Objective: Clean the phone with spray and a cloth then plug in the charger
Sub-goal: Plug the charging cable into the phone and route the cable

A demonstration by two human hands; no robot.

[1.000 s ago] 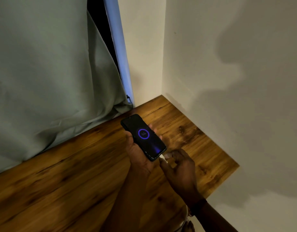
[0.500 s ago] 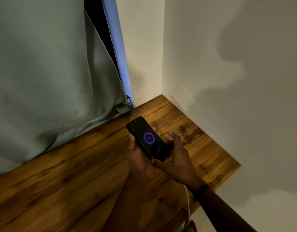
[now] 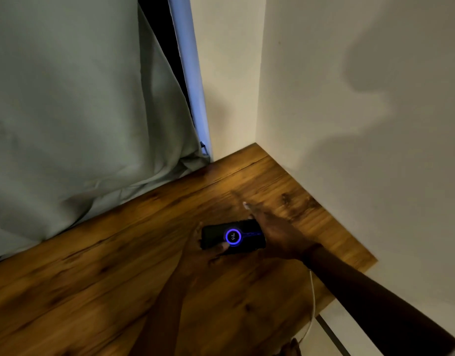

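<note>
Phone (image 3: 233,237) is low over the table (image 3: 118,265), turned sideways across the view, screen up and lit: a blue ring with 94 inside it. Whether it rests on the wood or sits just above it, I can't tell.

Left hand (image 3: 208,250) has it from below. The fingers are cupped under the body, and the thumb (image 3: 222,246) is hooked over the near edge onto the glass, just beside the ring. That's a firm hold on the phone's left half.

Right hand (image 3: 275,232) is at the phone's right end, covering that end from view. Its fingers (image 3: 245,206) are stretched out straight, pointing away toward the far corner, over bare wood beyond the phone. They are curled round nothing, and 1 pale nail shows at the tip. It's blurred, so whether the palm or thumb touches the phone I can't say.

Cable (image 3: 313,296), thin and white, comes out from under the right wrist and runs down off the table's near right edge. Its plug end is hidden behind that hand.

Round the 2 hands, a grey-green curtain (image 3: 67,111) bunches onto the table's far left side. A blue-lit strip (image 3: 188,73) stands beside it. The wall (image 3: 349,176) meets the table in the corner, and a soft shadow (image 3: 390,60) lies across it.
</note>
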